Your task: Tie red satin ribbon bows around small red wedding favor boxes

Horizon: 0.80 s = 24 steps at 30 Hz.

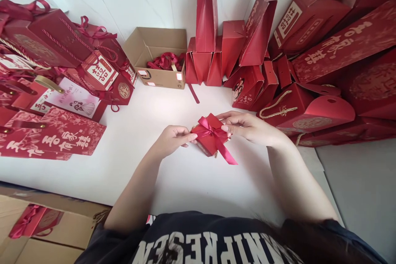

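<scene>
Between my two hands sits a small red gift box (pixel 208 143), tilted over the white table. A pink satin ribbon (pixel 225 152) is tied in a bow on its top, with one tail hanging toward me. My left hand (pixel 175 140) pinches the ribbon at the left edge of the box between thumb and fingers. On the opposite side, my right hand (pixel 247 127) has its thumb on the ribbon loop and its fingers behind the box. Bits of twisted gold cord show at the box's edges.
An open cardboard box (pixel 162 78) with bundled red ribbon stands at the back. A loose ribbon strip (pixel 194 93) lies in front of it. Finished-looking red gift boxes (pixel 102 70) crowd the left; more red boxes (pixel 321 111) are stacked right. A carton (pixel 55 231) stands below the table's front edge.
</scene>
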{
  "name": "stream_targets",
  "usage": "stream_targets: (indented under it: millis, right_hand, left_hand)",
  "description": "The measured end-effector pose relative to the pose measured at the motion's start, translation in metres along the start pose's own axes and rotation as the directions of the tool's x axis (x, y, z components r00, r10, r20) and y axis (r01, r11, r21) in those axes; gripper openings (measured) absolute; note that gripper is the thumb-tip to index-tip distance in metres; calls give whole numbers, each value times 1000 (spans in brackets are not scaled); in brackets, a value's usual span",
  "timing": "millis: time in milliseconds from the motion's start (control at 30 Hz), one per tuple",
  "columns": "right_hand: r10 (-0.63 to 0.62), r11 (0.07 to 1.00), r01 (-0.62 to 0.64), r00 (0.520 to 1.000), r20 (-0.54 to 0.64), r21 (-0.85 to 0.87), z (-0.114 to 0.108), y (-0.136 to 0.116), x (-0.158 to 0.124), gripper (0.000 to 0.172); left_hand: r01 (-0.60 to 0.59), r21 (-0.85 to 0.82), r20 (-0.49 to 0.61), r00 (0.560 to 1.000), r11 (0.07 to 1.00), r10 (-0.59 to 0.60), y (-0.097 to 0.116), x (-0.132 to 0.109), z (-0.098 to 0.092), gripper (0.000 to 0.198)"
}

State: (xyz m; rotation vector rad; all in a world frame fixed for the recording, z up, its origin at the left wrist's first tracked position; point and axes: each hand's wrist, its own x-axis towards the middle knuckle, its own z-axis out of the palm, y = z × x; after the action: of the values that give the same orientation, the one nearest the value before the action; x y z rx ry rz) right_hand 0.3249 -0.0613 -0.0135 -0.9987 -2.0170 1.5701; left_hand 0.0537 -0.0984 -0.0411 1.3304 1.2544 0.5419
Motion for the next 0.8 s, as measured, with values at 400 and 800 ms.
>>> stream_targets:
  millis: [400, 800]
  right_hand:
    - [35, 999, -36, 998, -44, -13, -2, 18, 10, 33]
    - [-28, 999, 27, 998, -53, -28, 0, 18, 12, 35]
  left_hand:
    - [-43, 95, 134, 991, 995, 30, -1, -3, -8, 31]
    - [-91, 202, 229, 972, 975, 43, 0, -5, -13, 36]
